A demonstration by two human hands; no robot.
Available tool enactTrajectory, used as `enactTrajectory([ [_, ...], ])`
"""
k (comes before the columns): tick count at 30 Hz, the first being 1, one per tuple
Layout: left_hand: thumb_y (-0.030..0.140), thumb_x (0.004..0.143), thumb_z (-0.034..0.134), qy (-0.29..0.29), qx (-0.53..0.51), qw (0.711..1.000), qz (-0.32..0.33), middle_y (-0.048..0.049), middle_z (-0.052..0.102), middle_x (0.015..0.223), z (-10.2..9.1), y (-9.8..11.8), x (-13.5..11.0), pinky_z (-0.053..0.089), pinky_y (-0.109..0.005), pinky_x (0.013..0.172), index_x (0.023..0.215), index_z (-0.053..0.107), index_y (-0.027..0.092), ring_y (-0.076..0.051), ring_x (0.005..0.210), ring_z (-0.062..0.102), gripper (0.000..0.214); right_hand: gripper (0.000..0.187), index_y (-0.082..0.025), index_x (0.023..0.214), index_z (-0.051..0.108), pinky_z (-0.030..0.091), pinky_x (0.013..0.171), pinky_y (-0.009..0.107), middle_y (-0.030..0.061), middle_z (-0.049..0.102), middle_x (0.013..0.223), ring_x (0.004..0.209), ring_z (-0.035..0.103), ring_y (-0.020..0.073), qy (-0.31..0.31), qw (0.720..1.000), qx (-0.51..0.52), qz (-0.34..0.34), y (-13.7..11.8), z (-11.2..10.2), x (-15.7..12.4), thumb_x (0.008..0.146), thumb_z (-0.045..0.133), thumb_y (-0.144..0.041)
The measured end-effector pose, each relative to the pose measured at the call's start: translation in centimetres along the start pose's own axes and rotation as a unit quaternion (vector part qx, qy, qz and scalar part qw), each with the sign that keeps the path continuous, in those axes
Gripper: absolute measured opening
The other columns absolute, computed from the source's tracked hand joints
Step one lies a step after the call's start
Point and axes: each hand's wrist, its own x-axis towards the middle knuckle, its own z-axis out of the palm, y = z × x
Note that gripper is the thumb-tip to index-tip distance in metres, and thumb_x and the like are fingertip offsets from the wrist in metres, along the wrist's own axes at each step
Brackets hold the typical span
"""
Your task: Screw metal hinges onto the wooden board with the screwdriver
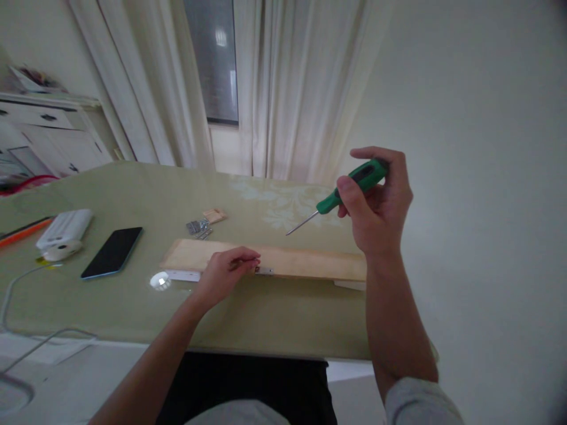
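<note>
Where right fingers [353,198] curl, screwdriver [330,203] between them

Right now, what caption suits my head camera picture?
Green screwdriver in right hand, left hand beside small metal piece at edge of wooden board.

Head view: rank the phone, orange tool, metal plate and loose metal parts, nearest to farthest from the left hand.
1. Metal plate: just right of the left hand.
2. Loose metal parts: beyond the board, slightly left.
3. Phone: left, on the table.
4. Orange tool: far left, past the phone.
</note>
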Motion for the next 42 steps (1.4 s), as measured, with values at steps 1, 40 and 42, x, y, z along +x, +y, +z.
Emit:
enactTrajectory([
  [1,0.037,0.093,0.069,-0.002,0.011,1.0,0.002,-0.002,0.083,0.096,0.1,-0.1,0.0,0.059,-0.03,0.081,0.1,0.082,0.025,-0.021,0.088,0.078,0.019,0.031,-0.03,0.126,0.06,0.047,0.043,0.021,-0.0036,0.057,0.083,0.054,0.055,0.0093,-0.006,1.0,-0.003,0.0,0.0,0.1,0.0,0.098,0.069,-0.041],
  [40,0.034,0.096,0.067,0.006,0.118,0.992,0.045,-0.0036,0.079,0.093,1.0,-0.4,-0.8,0.052,-0.036,0.083,0.099,0.079,0.025,-0.023,0.088,0.07,0.015,0.034,-0.025,0.124,0.058,0.035,0.058,0.023,-0.0092,0.053,0.066,0.054,0.049,0.0099,-0.271,0.959,-0.063,0.052,0.1,6.6,-3.6,0.092,0.065,-0.033],
  [42,0.034,0.096,0.068,0.009,0.116,0.992,0.045,-0.004,0.079,0.093,1.0,-0.3,-0.8,0.052,-0.035,0.082,0.098,0.079,0.024,-0.023,0.087,0.07,0.015,0.033,-0.024,0.123,0.058,0.039,0.061,0.024,-0.008,0.056,0.069,0.057,0.052,0.0107,-0.281,0.957,-0.059,0.032,0.0,6.4,-3.4,0.091,0.065,-0.032],
])
